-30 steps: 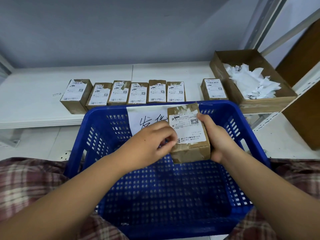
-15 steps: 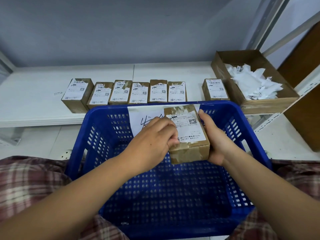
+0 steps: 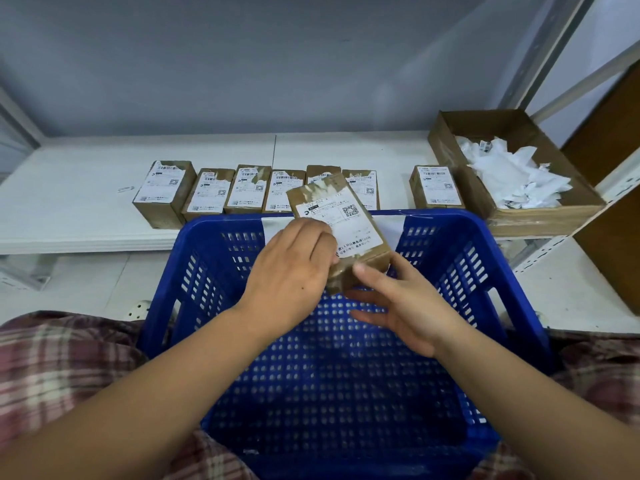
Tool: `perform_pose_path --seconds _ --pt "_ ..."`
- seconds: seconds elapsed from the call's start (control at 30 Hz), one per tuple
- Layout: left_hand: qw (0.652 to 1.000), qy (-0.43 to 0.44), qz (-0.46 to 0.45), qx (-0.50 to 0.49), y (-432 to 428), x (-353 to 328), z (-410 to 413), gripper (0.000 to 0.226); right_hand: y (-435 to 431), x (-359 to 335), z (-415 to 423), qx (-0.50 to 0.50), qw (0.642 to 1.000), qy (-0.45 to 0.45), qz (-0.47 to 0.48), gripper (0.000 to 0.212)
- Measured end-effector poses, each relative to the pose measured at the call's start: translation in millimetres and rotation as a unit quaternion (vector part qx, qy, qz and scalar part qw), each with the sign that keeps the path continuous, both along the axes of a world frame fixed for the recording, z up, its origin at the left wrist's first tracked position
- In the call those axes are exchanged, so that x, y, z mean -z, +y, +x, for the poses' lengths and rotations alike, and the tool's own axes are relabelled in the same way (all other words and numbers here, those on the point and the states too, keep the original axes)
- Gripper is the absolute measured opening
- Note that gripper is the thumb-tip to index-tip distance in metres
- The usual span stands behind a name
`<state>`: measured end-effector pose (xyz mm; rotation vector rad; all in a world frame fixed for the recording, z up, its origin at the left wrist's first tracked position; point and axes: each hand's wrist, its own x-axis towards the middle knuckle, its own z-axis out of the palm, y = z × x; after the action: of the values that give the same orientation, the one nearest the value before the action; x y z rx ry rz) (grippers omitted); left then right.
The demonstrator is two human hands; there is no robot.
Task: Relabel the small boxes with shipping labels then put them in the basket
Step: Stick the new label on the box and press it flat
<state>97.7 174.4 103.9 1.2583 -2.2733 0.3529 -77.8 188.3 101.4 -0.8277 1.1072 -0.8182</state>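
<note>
Head view. On the shelf (image 3: 69,209), a row (image 3: 249,192) of six labelled boxes stands side by side.

Left hand (image 3: 294,271): my fingers curl over the near-left edge of the box (image 3: 341,220), fingertips on the corner of its label (image 3: 356,233). I cannot tell whether they are lifting that corner or pressing it down. The box is in the air, tilted with its far end up, above the far rim of the basket (image 3: 450,216), which has no box in it yet.

Right hand (image 3: 408,310): fingers nearly straight below the box, thumb tip touching its near end. It props the box and does not grip it.

Farther right, a lone box (image 3: 436,187) stands just beside a carton (image 3: 547,221) of torn white scraps (image 3: 512,174).

Judged step: working the label corner. To do it well, I brace the near end with the right thumb so the left fingertips act on the paper alone. I move along the edge slowly and flat, since the torn patches suggest the cardboard skin rips easily. I hold the box over the basket in case it slips.
</note>
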Motion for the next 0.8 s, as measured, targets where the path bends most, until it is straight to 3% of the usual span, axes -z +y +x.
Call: perform_pose_path --seconds 0.13,0.43,0.57,0.8 --pt "1.0 -0.003 0.027 0.015 4 1 -4 0.025 0 5 2 0.026 1.0 -0.002 0.008 0.049" --pt "0.998 -0.033 -0.01 0.05 4 7 -7 0.027 -2 4 4 0.022 0.997 -0.059 0.046 0.036" --pt "0.998 -0.04 0.02 0.051 4 11 -8 0.019 -2 7 3 0.019 0.996 -0.052 0.074 0.027" --pt "0.996 -0.053 0.055 0.035 4 7 -6 0.023 0 9 1 -0.003 0.996 -0.031 0.084 0.031"
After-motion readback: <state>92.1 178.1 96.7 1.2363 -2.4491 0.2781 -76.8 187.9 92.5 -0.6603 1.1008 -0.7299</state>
